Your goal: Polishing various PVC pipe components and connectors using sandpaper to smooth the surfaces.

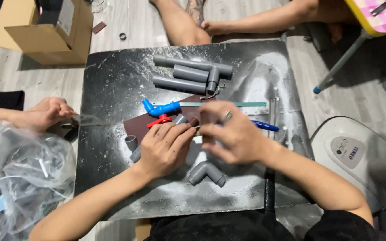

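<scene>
Head view looks straight down on a dark, dust-streaked work board (112, 85) laid on a pale floor, with a cardboard box (45, 31) beyond its far left corner and a clear plastic bag (18, 178) of odds and ends at the near left. On the far part of the board lies a grey pipe assembly (193, 73), several straight lengths joined at a tee; nearer, a sheet of brown sandpaper (137, 127) carries a blue tap with a red handle (159, 109), and a grey elbow fitting (206, 172) sits loose on the near side. The left hand (164, 147) is curled closed over a short grey pipe piece (180, 118) at the middle of the board, just above the sandpaper, while the right hand (231, 131), a ring on one finger, pinches its fingertips shut at the piece's end (194, 120); what exactly they pinch is blurred and mostly hidden. Judging by its look, the piece is rigid plastic: light, stiff, unlikely to crush, but smooth and round, so dusty fingers could let it roll or slip. A wrap-around grip along its barrel, as the left hand has, seems the surest hold, leaving the end free.
</scene>
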